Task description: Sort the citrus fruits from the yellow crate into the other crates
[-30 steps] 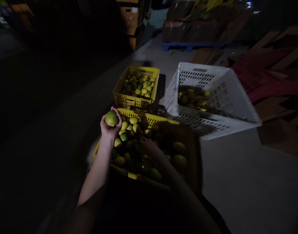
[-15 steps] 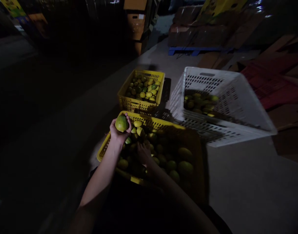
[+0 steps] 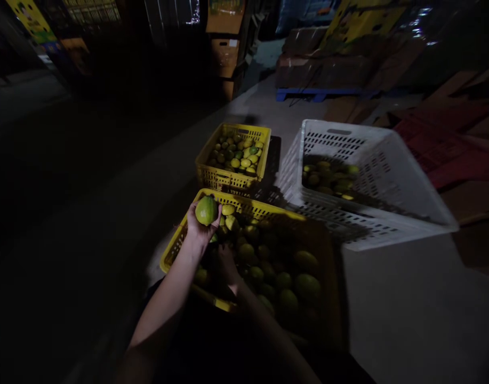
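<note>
My left hand (image 3: 200, 226) is raised over the far left corner of the near yellow crate (image 3: 176, 250) and grips a large green-yellow fruit (image 3: 206, 210). My right hand (image 3: 227, 262) is low inside that crate, in shadow, resting among the piled green and yellow fruits (image 3: 284, 277); whether it holds one I cannot tell. Beyond stands a smaller yellow crate (image 3: 224, 178) with several small fruits in it. To its right is a big white crate (image 3: 388, 176) with a few fruits at its bottom.
The crates stand on a grey concrete floor (image 3: 408, 309). Cardboard boxes (image 3: 224, 53), a blue pallet (image 3: 320, 95) and flattened cartons and red sheets (image 3: 448, 138) lie at the back and right. The left side is dark.
My left hand with the fruit has shifted right, over the crate's corner. My right hand has drawn back toward me inside the near crate. The view has tilted up a little.
</note>
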`<state>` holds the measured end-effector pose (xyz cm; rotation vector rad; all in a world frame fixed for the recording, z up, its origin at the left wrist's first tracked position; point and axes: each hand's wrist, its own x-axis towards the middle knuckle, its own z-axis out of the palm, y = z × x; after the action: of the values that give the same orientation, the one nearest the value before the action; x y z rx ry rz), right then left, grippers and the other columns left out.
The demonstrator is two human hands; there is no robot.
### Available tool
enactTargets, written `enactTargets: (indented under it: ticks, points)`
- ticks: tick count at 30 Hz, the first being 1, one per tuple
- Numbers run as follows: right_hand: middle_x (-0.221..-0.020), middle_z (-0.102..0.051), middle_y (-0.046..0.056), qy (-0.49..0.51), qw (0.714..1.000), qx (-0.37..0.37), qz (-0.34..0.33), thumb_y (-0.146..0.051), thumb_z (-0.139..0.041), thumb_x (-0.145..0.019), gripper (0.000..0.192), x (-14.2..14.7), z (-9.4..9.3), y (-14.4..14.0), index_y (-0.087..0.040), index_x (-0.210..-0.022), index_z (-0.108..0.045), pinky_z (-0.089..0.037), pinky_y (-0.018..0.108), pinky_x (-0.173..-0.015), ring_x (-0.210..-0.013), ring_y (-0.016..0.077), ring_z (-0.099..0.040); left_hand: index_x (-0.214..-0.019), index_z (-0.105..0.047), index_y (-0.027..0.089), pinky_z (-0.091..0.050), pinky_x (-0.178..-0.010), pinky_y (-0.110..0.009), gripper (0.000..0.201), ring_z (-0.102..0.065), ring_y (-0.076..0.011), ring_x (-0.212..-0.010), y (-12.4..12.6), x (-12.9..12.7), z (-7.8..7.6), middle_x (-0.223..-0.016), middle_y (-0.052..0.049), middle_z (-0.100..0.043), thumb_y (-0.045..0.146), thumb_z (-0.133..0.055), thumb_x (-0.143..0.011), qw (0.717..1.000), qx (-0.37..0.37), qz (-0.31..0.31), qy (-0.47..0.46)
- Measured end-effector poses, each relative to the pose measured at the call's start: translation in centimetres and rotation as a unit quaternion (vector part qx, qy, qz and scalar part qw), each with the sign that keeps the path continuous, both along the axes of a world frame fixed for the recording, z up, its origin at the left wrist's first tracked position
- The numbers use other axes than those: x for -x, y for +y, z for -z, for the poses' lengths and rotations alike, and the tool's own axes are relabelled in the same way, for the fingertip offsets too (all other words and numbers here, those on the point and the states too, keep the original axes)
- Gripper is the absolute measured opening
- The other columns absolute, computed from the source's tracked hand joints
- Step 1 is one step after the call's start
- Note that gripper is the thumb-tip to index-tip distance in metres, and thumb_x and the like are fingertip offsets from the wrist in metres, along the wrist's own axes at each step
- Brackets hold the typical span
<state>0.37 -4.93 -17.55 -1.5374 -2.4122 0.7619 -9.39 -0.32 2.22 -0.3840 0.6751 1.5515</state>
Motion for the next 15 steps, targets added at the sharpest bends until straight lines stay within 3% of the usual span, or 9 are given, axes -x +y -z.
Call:
enactTargets:
  ticks: [5, 8, 12, 14, 15]
  points:
    - [-0.092, -0.066, 0.010, 0.125, 0.990, 0.046, 0.051, -0.014, -0.061, -0.073, 0.015, -1.1, -1.8, 0.6, -0.018, -0.087, -0.062, -0.046, 0.037, -0.075, -0.081, 0.0240, -0.059, -0.085, -0.062, 0.015, -0.058, -0.058, -0.028, 0.018, -0.062, -0.0171, -0.063, -0.1, -0.3, 0.2, -0.069, -0.004, -0.061, 0.030, -0.054, -0.079, 1.000, 0.019, 0.004, -0.014]
    - [-0.089, -0.065, 0.005, 0.221, 0.967, 0.062, 0.106, -0.027, -0.070, -0.069, 0.028, -2.7, -4.7, 2.2, -0.022, -0.093, -0.057, -0.049, 0.035, -0.070, -0.080, 0.0236, -0.060, -0.080, -0.061, 0.016, -0.057, -0.054, -0.029, 0.017, -0.060, -0.0168, -0.059, 0.1, -0.6, 0.1, -0.068, -0.004, -0.060, 0.032, -0.055, -0.080, 1.000, 0.018, 0.020, 0.001]
    - [-0.088, -0.068, 0.002, 0.366, 0.913, 0.085, 0.160, -0.043, -0.072, -0.068, 0.038, -6.8, -11.6, 3.6, -0.024, -0.098, -0.059, -0.053, 0.036, -0.071, -0.080, 0.0231, -0.065, -0.087, -0.061, 0.016, -0.056, -0.055, -0.022, 0.013, -0.063, -0.0135, -0.061, 0.8, -2.0, 0.2, -0.072, -0.003, -0.064, 0.024, -0.052, -0.090, 0.998, -0.008, 0.064, 0.016]
    - [-0.093, -0.071, 0.003, 0.503, 0.833, 0.144, 0.180, -0.040, -0.072, -0.071, 0.033, -9.2, -14.9, 3.3, -0.027, -0.100, -0.062, -0.055, 0.040, -0.078, -0.090, 0.0257, -0.068, -0.092, -0.062, 0.017, -0.058, -0.059, -0.022, 0.013, -0.064, -0.0129, -0.064, 0.8, -3.2, 0.2, -0.074, -0.002, -0.065, 0.024, -0.051, -0.093, 0.996, -0.029, 0.081, 0.027]
    - [-0.095, -0.072, 0.002, 0.538, 0.809, 0.156, 0.176, -0.039, -0.072, -0.072, 0.031, -10.2, -16.1, 2.9, -0.030, -0.100, -0.063, -0.055, 0.041, -0.080, -0.095, 0.0265, -0.068, -0.094, -0.062, 0.017, -0.058, -0.061, -0.023, 0.013, -0.065, -0.0133, -0.065, 0.7, -3.9, 0.2, -0.074, -0.002, -0.065, 0.024, -0.051, -0.094, 0.995, -0.038, 0.091, 0.031]
